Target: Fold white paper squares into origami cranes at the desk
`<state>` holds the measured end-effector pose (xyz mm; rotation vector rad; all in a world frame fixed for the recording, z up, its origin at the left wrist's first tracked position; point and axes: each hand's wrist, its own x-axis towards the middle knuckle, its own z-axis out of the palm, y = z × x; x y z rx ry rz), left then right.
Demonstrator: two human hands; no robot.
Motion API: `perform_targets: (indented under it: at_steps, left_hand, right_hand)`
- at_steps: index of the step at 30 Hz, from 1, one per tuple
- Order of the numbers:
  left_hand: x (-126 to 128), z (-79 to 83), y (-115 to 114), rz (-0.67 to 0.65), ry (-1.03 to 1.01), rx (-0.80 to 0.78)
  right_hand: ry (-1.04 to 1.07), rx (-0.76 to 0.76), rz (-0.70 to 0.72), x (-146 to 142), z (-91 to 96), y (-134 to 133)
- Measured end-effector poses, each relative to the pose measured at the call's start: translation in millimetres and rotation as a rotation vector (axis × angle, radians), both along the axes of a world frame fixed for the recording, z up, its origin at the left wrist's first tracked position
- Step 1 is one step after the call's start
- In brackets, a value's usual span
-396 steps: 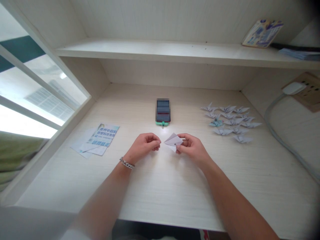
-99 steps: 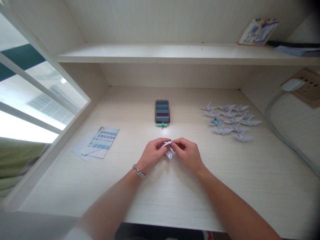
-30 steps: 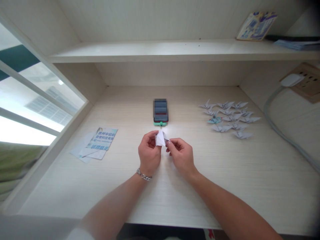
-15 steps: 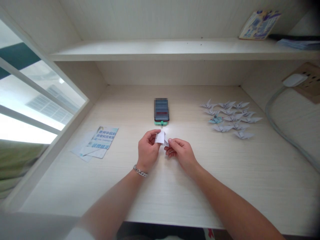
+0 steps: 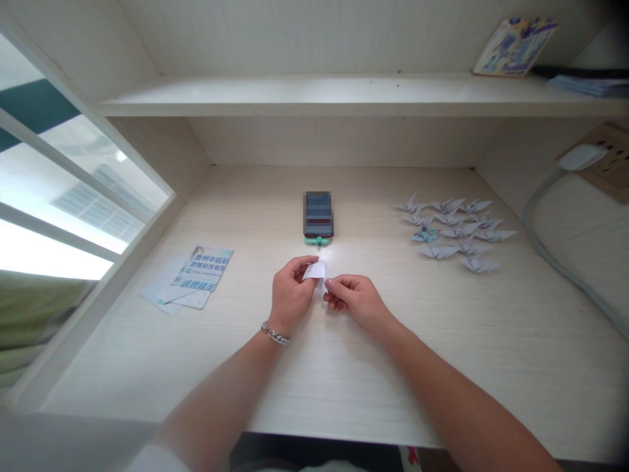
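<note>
A small piece of folded white paper (image 5: 315, 269) is held just above the desk, between both hands. My left hand (image 5: 293, 288), with a chain bracelet (image 5: 275, 334) at its wrist, pinches the paper from the left. From the right, the thumb and fingertips of my right hand (image 5: 352, 293) close on its lower right corner. Some of the fingers lie hidden behind the paper and the palms. Beyond the hands a phone (image 5: 318, 214) lies flat, a green piece at its lower end. To the right sit several folded paper cranes (image 5: 457, 232), mostly white, one bluish (image 5: 424, 235).
Printed and plain paper sheets (image 5: 201, 276) lie on the left of the desk (image 5: 373, 387). A shelf (image 5: 295, 92) crosses above the back, with a small booklet (image 5: 515, 47) on it. On the right wall, a cable (image 5: 540, 252) hangs from a plug (image 5: 584, 157). A window stands at left.
The flap of the folded paper has tilted and its visible face looks smaller. My right hand has shifted slightly left and down at the paper's corner. Both hands keep their hold.
</note>
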<state>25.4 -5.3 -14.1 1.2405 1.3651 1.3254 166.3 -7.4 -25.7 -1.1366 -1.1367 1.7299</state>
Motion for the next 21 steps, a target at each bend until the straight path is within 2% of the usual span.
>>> perform_targets:
  at_steps: [8, 14, 21]
  left_hand:
    - [-2.0, -0.9, 1.0, 0.024, 0.024, 0.005]
    - [-4.3, -0.2, 2.1, 0.028, 0.046, -0.010]
    - [-6.1, -2.9, 5.3, 0.027, 0.001, -0.039]
  right_hand:
    - [-0.011, -0.001, 0.033, -1.3, 0.9, -1.9]
    - [-0.113, 0.073, 0.087, -1.1, 0.0, -2.0]
    - [-0.078, 0.064, 0.126, 1.1, 1.6, -1.8]
